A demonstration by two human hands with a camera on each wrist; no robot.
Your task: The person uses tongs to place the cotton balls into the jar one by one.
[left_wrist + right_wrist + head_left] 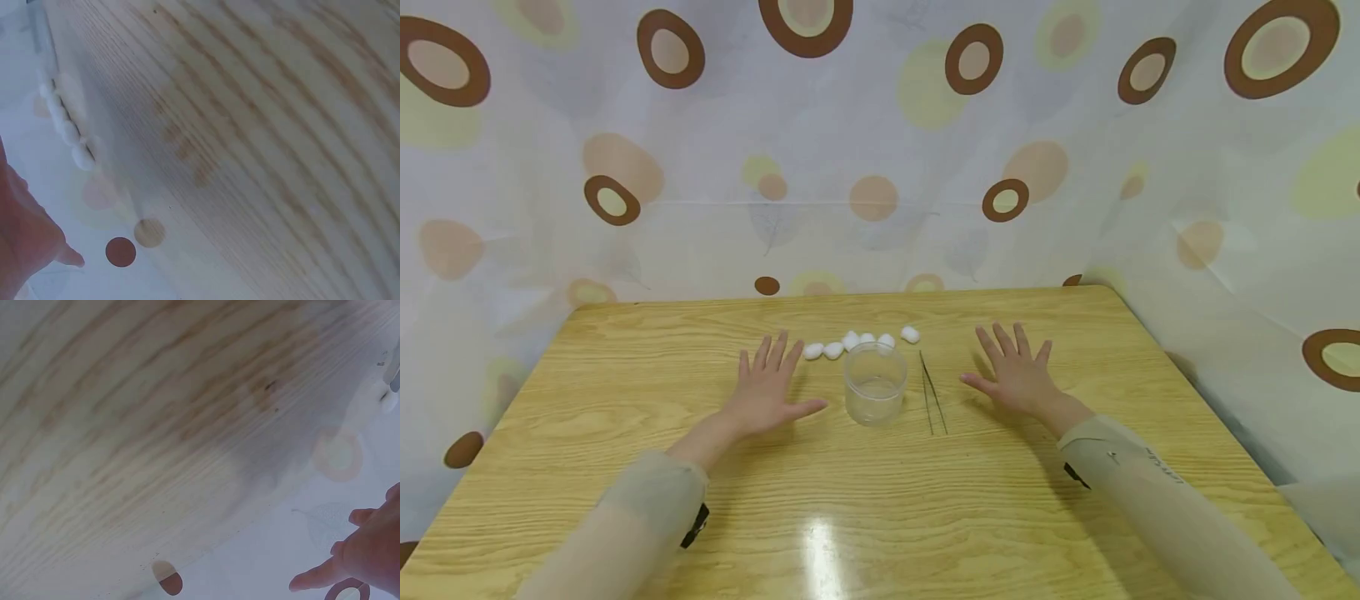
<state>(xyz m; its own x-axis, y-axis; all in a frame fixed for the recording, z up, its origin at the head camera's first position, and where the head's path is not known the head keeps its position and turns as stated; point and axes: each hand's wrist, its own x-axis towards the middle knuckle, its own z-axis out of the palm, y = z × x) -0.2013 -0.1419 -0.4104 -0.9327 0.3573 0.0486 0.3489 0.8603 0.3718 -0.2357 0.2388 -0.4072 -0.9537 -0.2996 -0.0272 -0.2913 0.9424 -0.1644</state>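
A clear round container (876, 392) stands upright on the wooden table between the two hands. Behind it lies a row of several white cotton balls (833, 350), with one cotton ball (910, 334) apart at the right end. To the container's right, metal tweezers (932, 396) lie with their tips spread toward the person. My left hand (765, 389) is spread with straight fingers, left of the container and holding nothing. The right hand (1019, 377) is likewise spread and bare, to the right of the tweezers. In the left wrist view, cotton balls (70, 132) show beyond the left hand (28, 231).
A light wooden table (880, 508) spans the view. Behind it and at the sides hangs a white curtain (820, 142) patterned with brown, yellow and peach ovals. Both forearms wear pale sleeves (1127, 467) with a dark strap (696, 527) underneath.
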